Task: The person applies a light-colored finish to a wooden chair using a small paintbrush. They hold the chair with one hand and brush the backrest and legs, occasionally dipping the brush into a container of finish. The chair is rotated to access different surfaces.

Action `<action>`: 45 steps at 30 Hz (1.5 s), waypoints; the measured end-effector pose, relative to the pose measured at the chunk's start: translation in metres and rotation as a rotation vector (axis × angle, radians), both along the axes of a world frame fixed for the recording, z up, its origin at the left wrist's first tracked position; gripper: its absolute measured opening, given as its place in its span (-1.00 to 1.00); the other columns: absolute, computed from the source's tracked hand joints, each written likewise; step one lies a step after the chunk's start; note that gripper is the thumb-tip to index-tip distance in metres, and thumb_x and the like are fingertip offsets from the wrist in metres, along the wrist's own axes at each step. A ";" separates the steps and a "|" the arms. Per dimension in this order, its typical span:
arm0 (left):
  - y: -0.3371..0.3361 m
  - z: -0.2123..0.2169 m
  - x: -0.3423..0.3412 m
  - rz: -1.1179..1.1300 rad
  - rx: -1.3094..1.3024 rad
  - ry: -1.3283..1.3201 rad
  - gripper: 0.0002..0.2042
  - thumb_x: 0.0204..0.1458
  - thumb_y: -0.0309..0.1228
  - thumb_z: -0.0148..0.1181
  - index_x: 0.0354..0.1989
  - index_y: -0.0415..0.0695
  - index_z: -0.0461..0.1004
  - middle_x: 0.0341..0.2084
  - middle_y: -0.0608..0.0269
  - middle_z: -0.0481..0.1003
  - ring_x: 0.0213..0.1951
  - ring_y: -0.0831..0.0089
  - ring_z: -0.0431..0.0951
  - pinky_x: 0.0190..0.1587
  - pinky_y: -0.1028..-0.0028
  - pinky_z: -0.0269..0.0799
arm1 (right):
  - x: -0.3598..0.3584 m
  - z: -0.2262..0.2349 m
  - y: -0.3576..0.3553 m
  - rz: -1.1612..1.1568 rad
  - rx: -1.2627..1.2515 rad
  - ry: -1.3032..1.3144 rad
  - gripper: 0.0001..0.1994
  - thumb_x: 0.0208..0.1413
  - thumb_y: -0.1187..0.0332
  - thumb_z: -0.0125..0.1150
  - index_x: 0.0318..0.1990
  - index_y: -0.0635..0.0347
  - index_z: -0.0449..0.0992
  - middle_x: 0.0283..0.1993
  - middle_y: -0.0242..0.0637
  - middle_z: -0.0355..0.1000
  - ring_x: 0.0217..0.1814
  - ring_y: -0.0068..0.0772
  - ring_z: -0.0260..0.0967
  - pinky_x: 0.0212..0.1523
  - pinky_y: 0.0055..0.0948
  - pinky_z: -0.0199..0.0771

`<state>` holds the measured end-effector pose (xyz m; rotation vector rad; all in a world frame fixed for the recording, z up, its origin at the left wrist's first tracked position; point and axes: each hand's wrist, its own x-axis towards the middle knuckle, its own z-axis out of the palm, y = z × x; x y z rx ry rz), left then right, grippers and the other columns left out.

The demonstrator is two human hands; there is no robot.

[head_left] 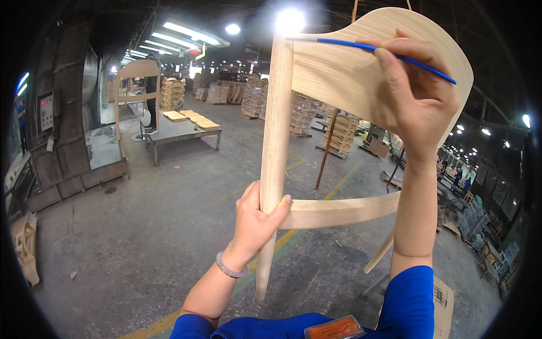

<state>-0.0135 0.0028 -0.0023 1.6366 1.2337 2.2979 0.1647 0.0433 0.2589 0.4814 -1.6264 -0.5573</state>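
Head view: one pale-wood chair frame (276, 130), curved backrest (344, 70) and rail (344, 213) already joined to tapered round leg (274, 164), upright before the person — left hand (255, 219) clasping leg, right hand (420, 93) pinching slim blue-handled brush (350, 44) at leg's top — brushwork seemingly under way, remainder unclear.

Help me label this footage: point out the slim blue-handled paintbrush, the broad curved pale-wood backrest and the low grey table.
Slim blue-handled paintbrush (345, 43): head view, front part of handle.
Broad curved pale-wood backrest (344, 72): head view, broad face, left of centre.
Low grey table (176, 130): head view, bare top.
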 end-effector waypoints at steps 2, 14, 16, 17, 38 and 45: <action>0.005 -0.001 -0.003 0.018 -0.003 0.005 -0.69 0.08 -0.33 0.42 -0.20 -0.35 0.53 -0.35 -0.01 0.55 -0.34 0.22 0.59 -0.24 0.25 0.50 | 0.003 -0.002 0.005 0.160 -0.099 0.010 -0.86 0.27 0.55 0.35 -0.06 0.35 0.62 -0.10 -0.15 0.68 -0.05 -0.33 0.65 0.15 -0.37 0.56; 0.101 -0.008 -0.071 0.165 0.084 0.049 -0.71 0.15 -0.32 0.36 -0.17 -0.34 0.53 -0.40 0.03 0.59 -0.35 0.36 0.58 -0.21 0.32 0.53 | 0.080 -0.195 0.048 0.677 -0.988 0.100 -0.82 0.38 0.40 0.21 0.03 0.25 0.45 -0.06 -0.09 0.57 0.02 -0.24 0.53 0.17 -0.23 0.47; 0.114 -0.009 -0.082 0.169 0.100 0.042 -0.72 0.16 -0.32 0.36 -0.18 -0.33 0.53 -0.40 0.05 0.60 -0.34 0.41 0.57 -0.20 0.34 0.53 | 0.092 -0.260 0.058 0.754 -1.255 0.087 -0.87 0.35 0.42 0.24 -0.05 0.20 0.46 -0.14 -0.17 0.56 -0.05 -0.31 0.52 0.11 -0.27 0.46; 0.121 -0.008 -0.089 0.184 0.089 0.041 -0.71 0.16 -0.32 0.36 -0.17 -0.33 0.53 -0.40 0.06 0.60 -0.34 0.42 0.57 -0.20 0.34 0.53 | 0.097 -0.293 0.061 0.821 -1.395 0.086 -0.89 0.34 0.42 0.25 -0.08 0.18 0.46 -0.17 -0.21 0.54 -0.07 -0.32 0.51 0.09 -0.26 0.46; 0.167 0.021 -0.187 0.894 0.184 0.277 -0.59 0.25 -0.15 0.33 0.05 -0.24 0.50 -0.11 0.06 0.52 -0.06 0.14 0.54 0.05 0.25 0.44 | 0.244 -0.571 -0.020 0.835 -2.092 1.152 -0.92 0.32 0.35 0.25 -0.24 0.08 0.51 -0.28 -0.27 0.65 -0.37 -0.53 0.49 -0.19 -0.40 0.59; 0.155 0.023 0.015 0.474 0.355 0.959 -0.67 0.09 -0.12 0.43 -0.22 -0.15 0.63 -0.13 0.15 0.60 -0.16 0.14 0.52 -0.07 0.19 0.49 | 0.232 -0.590 -0.009 0.885 -2.230 1.155 -0.92 0.31 0.36 0.25 -0.23 0.10 0.50 -0.28 -0.23 0.63 -0.39 -0.53 0.48 -0.20 -0.40 0.58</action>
